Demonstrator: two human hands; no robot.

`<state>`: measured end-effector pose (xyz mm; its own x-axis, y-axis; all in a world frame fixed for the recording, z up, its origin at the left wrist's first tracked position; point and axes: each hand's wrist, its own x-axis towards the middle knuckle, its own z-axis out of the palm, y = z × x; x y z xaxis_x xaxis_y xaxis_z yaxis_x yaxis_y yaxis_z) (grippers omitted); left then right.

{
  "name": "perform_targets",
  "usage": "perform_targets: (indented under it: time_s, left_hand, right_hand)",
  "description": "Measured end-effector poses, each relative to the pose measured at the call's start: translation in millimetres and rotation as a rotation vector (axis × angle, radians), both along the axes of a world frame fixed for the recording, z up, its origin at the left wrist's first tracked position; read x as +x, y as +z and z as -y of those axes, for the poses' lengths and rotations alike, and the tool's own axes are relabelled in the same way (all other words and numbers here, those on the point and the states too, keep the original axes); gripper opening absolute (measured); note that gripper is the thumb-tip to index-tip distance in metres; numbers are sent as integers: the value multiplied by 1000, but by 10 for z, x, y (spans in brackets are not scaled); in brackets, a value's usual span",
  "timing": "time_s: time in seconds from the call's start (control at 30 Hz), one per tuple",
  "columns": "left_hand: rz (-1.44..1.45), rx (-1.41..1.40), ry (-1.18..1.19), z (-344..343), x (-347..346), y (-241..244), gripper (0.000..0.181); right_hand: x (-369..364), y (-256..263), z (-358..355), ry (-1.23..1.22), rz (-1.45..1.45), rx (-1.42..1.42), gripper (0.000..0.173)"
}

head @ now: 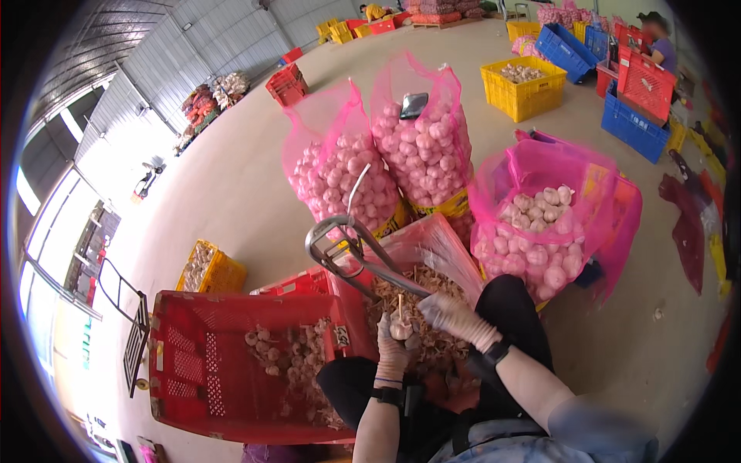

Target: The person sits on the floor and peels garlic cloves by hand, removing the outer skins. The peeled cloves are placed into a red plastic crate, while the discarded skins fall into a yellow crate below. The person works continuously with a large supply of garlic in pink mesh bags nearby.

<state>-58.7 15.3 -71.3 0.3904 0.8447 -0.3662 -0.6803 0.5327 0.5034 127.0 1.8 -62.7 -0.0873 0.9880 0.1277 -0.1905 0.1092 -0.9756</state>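
My left hand (392,353), in a pale work glove, holds a garlic bulb (400,327) with its stem pointing up. My right hand (454,318), also gloved, is closed around one arm of a two-armed metal cutting tool (370,265); its other arm ends just above the bulb. The tool's blades cannot be made out. Beneath both hands a red crate lined with clear plastic (457,254) holds dry stems and peelings (440,341). At the left, a larger red crate (185,307) lies with loose garlic bulbs (301,353) in it.
Pink mesh sacks of garlic (341,179), (425,144) stand ahead, a phone (414,106) on one. An open pink mesh sack (535,249) stands at right. Yellow crates of garlic (524,95), (214,269) and blue crates (634,127) are farther off. A person (660,46) is at upper right.
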Motion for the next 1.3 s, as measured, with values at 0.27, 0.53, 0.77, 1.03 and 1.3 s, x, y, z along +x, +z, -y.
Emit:
perform_targets:
  time_s: [0.27, 0.53, 0.77, 1.03, 1.3]
  left_hand:
    - [-476, 256, -48, 226, 1, -264, 54]
    - [-810, 419, 411, -60, -146, -700, 34]
    - [-234, -37, 45, 6, -185, -9, 80]
    - [-266, 117, -398, 104, -170, 112, 86]
    - [-289, 151, 134, 12, -175, 221, 58]
  right_hand:
    - [-392, -141, 180, -151, 551, 108, 18]
    - [-181, -424, 30, 21, -606, -503, 20]
    - [-44, 202, 81, 18, 474, -74, 39]
    - [-321, -121, 100, 37, 525, 189, 27]
    - [-399, -173, 75, 180, 866, 84, 41]
